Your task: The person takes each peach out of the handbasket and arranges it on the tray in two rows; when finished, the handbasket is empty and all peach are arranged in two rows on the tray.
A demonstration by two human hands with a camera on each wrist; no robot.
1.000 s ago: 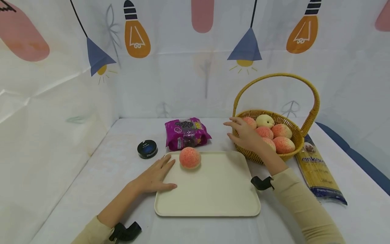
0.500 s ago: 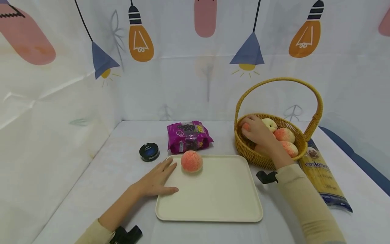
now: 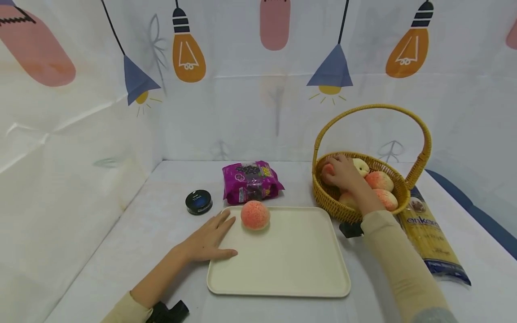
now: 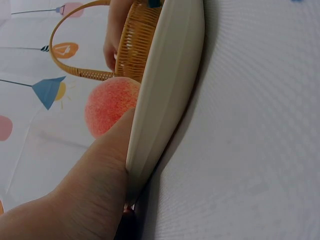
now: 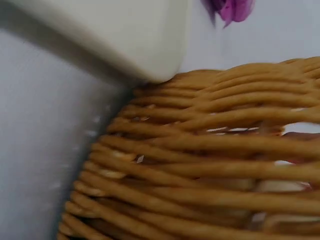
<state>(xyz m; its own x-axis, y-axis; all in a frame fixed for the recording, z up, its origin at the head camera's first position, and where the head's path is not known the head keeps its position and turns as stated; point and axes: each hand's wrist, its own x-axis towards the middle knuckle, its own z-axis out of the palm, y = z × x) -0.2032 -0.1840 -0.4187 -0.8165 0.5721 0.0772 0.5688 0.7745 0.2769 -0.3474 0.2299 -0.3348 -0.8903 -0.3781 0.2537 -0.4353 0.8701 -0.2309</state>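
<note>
My right hand [image 3: 343, 172] is inside the wicker basket [image 3: 337, 208], its fingers curled round a peach [image 3: 329, 169] at the left side. Other peaches [image 3: 379, 180] lie in the basket, partly hidden by the hand and forearm. My left hand [image 3: 208, 240] rests with spread fingers on the left edge of the cream tray [image 3: 291, 255]. One pink peach [image 3: 255, 215] sits near the tray's back left corner, just beyond the left fingertips. In the left wrist view that peach [image 4: 112, 106] shows past the thumb side of the hand. Basket weave [image 5: 200, 160] hides the right hand in the right wrist view.
A purple snack bag [image 3: 251, 181] lies behind the tray, with a round dark tuna can [image 3: 199, 202] to its left. A pack of pasta [image 3: 432, 237] lies right of the basket. The basket's tall handle [image 3: 373, 107] arches above it. A printed cloth hangs behind.
My right hand has gone from above the basket's left rim down into it and taken hold of a peach. The left hand stays on the tray; the head view has shifted slightly.
</note>
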